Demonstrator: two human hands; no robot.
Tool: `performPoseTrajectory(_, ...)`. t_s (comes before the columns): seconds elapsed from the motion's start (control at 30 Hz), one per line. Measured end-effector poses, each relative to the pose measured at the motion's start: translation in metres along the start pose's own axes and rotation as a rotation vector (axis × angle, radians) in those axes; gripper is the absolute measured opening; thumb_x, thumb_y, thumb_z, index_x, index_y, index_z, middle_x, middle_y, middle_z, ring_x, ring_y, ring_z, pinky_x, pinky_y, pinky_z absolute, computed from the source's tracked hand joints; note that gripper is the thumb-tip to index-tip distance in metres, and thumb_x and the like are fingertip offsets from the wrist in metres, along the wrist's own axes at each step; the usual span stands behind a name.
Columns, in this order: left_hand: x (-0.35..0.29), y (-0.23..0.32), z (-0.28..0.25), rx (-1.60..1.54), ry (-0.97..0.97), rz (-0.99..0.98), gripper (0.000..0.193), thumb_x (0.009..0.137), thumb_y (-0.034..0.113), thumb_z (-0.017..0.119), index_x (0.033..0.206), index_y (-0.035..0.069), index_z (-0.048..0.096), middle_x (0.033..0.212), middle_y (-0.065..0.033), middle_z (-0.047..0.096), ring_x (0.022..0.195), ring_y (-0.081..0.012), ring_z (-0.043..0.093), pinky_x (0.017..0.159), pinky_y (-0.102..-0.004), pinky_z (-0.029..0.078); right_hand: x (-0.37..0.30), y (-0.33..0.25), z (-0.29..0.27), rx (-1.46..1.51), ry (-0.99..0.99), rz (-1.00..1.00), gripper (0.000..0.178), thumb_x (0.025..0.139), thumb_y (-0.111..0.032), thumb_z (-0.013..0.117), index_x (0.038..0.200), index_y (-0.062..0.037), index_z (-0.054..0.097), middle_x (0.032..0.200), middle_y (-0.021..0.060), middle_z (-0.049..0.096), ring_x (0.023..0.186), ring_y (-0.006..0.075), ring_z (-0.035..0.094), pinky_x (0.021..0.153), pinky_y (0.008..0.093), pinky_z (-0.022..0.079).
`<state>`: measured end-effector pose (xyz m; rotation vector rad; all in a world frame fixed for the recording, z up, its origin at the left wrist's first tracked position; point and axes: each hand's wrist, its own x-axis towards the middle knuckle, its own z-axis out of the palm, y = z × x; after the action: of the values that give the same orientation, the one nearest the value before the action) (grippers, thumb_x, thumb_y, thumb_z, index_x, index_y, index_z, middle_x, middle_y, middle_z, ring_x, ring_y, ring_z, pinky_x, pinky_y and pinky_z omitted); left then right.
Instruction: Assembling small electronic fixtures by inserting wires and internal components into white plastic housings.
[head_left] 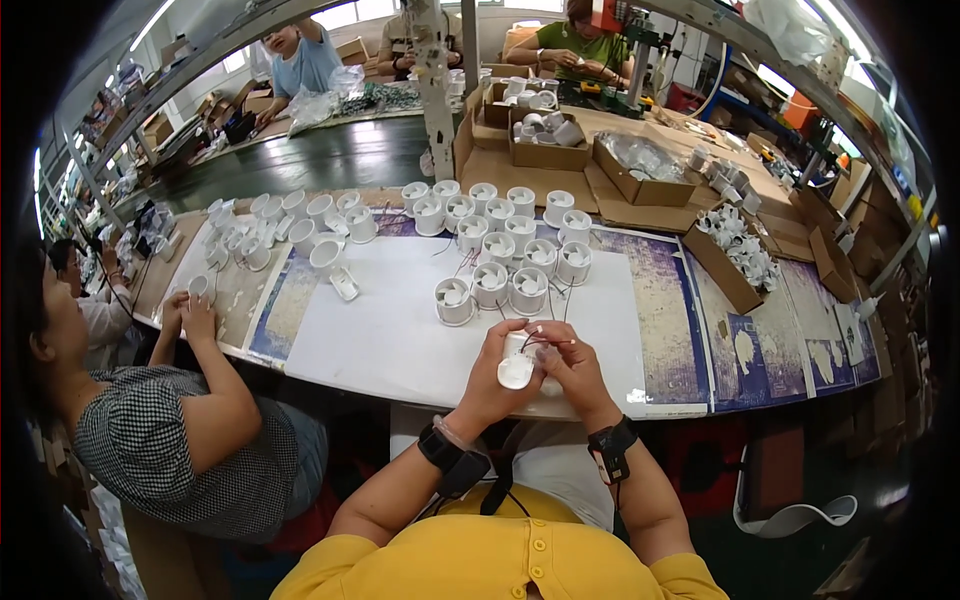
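Observation:
My left hand (487, 372) is wrapped round a small white plastic housing (515, 371), just over the near edge of the table. Dark thin wires (533, 337) rise from its far end. Against the other side of the housing, my right hand (577, 372) has its thumb and fingers closed on these wires; its fingertips partly hide them. Straight beyond my hands stands a group of white round fan units (490, 286), with blades inside and thin wires trailing between them. A loose white rectangular plastic part (344, 284) lies to their left.
A white sheet (370, 335) covers the table in front of me. At the right sits a cardboard box (722, 270) of white parts. More boxes (550, 150) stand behind the fans. A co-worker (190, 430) sits close on my left, holding a white cup. Metal shelf posts (432, 100) rise beyond.

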<state>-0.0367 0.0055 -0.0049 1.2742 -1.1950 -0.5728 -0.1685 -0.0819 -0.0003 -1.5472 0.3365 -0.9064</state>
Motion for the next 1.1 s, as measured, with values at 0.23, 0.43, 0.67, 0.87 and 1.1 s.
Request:
performPoseTrajectory(0.23, 0.007, -0.003, 0.003, 0.209, 0.029, 0.117, 0.064, 0.076, 0.012, 0.075, 0.128, 0.005, 0.038, 0.115, -0.0153, 0.056, 0.103, -0.027, 0.06, 0.088, -0.0344, 0.049, 0.006, 0.009, -0.006, 0.023, 0.01, -0.056, 0.026, 0.089, -0.002, 0.061, 0.114, -0.0047, 0.064, 0.121, 0.0088, 0.057, 0.111, 0.0179, 0.055, 0.095, 0.0304, 0.046)
performPoseTrajectory(0.43, 0.004, -0.001, 0.003, 0.135, 0.036, 0.07, 0.067, 0.072, 0.015, 0.078, 0.127, 0.004, 0.041, 0.12, -0.0183, 0.053, 0.11, -0.0346, 0.056, 0.092, -0.0386, 0.047, 0.014, -0.002, 0.002, -0.023, 0.001, -0.125, 0.019, 0.09, -0.006, 0.063, 0.109, -0.0036, 0.065, 0.117, 0.0089, 0.059, 0.107, 0.0163, 0.056, 0.093, 0.0284, 0.046)
performPoseTrajectory(0.67, -0.004, -0.001, 0.008, 0.2, 0.035, 0.184, 0.065, 0.073, 0.013, 0.079, 0.125, 0.005, 0.041, 0.113, -0.0159, 0.056, 0.103, -0.0289, 0.06, 0.087, -0.036, 0.049, 0.001, -0.003, 0.001, 0.098, 0.056, 0.014, 0.011, 0.094, -0.005, 0.058, 0.104, -0.0014, 0.063, 0.107, 0.0048, 0.062, 0.097, 0.0117, 0.057, 0.091, 0.0262, 0.044)
performPoseTrajectory(0.87, 0.0, -0.004, 0.008, 0.218, 0.036, 0.224, 0.064, 0.072, 0.013, 0.08, 0.124, 0.005, 0.042, 0.113, -0.0153, 0.056, 0.104, -0.0292, 0.059, 0.088, -0.0355, 0.048, -0.002, -0.004, 0.002, 0.109, 0.119, 0.082, 0.011, 0.095, -0.009, 0.06, 0.103, -0.002, 0.063, 0.094, -0.0002, 0.063, 0.08, 0.0062, 0.055, 0.07, 0.0201, 0.044)
performPoseTrajectory(1.1, 0.011, -0.005, 0.004, 0.243, 0.072, 0.229, 0.063, 0.068, 0.011, 0.081, 0.121, 0.005, 0.045, 0.114, -0.0139, 0.053, 0.106, -0.0323, 0.056, 0.089, -0.037, 0.047, 0.017, -0.004, 0.004, 0.081, 0.135, 0.073, 0.011, 0.095, -0.005, 0.059, 0.104, 0.0002, 0.063, 0.101, 0.0033, 0.065, 0.096, 0.0108, 0.06, 0.087, 0.0242, 0.047)
